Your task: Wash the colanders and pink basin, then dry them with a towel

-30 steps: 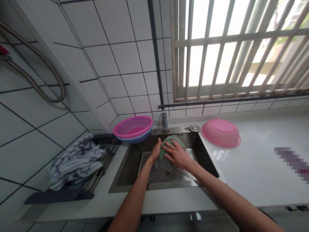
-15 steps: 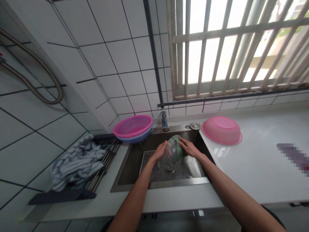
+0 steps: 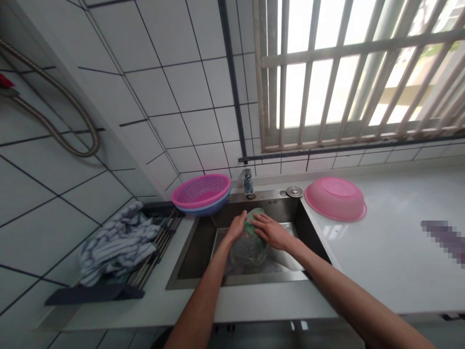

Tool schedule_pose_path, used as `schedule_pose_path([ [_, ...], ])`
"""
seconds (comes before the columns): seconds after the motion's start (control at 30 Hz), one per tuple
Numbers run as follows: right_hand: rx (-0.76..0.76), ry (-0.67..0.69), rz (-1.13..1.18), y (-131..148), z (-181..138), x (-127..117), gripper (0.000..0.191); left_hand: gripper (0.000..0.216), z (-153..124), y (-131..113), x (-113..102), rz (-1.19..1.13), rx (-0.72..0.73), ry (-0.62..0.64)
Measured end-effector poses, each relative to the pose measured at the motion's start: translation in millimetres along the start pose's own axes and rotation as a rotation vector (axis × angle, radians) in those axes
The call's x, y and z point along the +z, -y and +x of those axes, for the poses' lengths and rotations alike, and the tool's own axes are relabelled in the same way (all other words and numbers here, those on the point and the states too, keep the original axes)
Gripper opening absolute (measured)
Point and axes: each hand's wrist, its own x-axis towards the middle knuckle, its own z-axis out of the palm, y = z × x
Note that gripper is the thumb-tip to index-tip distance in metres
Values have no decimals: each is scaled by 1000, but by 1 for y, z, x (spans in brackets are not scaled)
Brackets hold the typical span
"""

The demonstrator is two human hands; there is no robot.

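Note:
Over the steel sink point(image 3: 196, 252) I hold a clear glass bowl point(image 3: 247, 251), tilted on its side. My left hand point(image 3: 237, 228) grips the bowl's left rim, fingers curled round it. My right hand point(image 3: 271, 231) presses a green cloth point(image 3: 253, 224) against the bowl's upper side, fingers laid over the cloth. The tap point(image 3: 247, 183) stands just behind the bowl, with no water showing.
A pink colander nested in a blue basin point(image 3: 201, 195) sits left of the tap. An upturned pink basin point(image 3: 334, 198) lies on the white counter point(image 3: 392, 261) to the right. A striped towel point(image 3: 114, 242) lies on a drying rack point(image 3: 152, 252) at the left. A barred window point(image 3: 356, 72) is behind.
My right hand has slid the green cloth from the bowl's far side back over its top, and the bowl has dropped slightly lower in the sink. My left hand keeps its hold.

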Motion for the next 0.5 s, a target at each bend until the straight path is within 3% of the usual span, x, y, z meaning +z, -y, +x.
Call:
schedule_pose_path([
  [0.07, -179, 58, -65, 21, -1, 1, 42, 60, 2, -1, 0, 54, 51, -64],
  [0.13, -263, 91, -98, 30, -1, 0, 37, 62, 2, -1, -2, 84, 112, -91],
  [0.23, -142, 34, -95, 17, 3, -10, 43, 65, 1, 0, -3, 70, 168, -77],
  [0.4, 221, -118, -45, -7, 4, -21, 55, 73, -4, -1, 5, -8, 80, -49],
  [0.5, 99, -70, -84, 11, 0, -13, 52, 74, -6, -4, 6, -17, 134, -87],
])
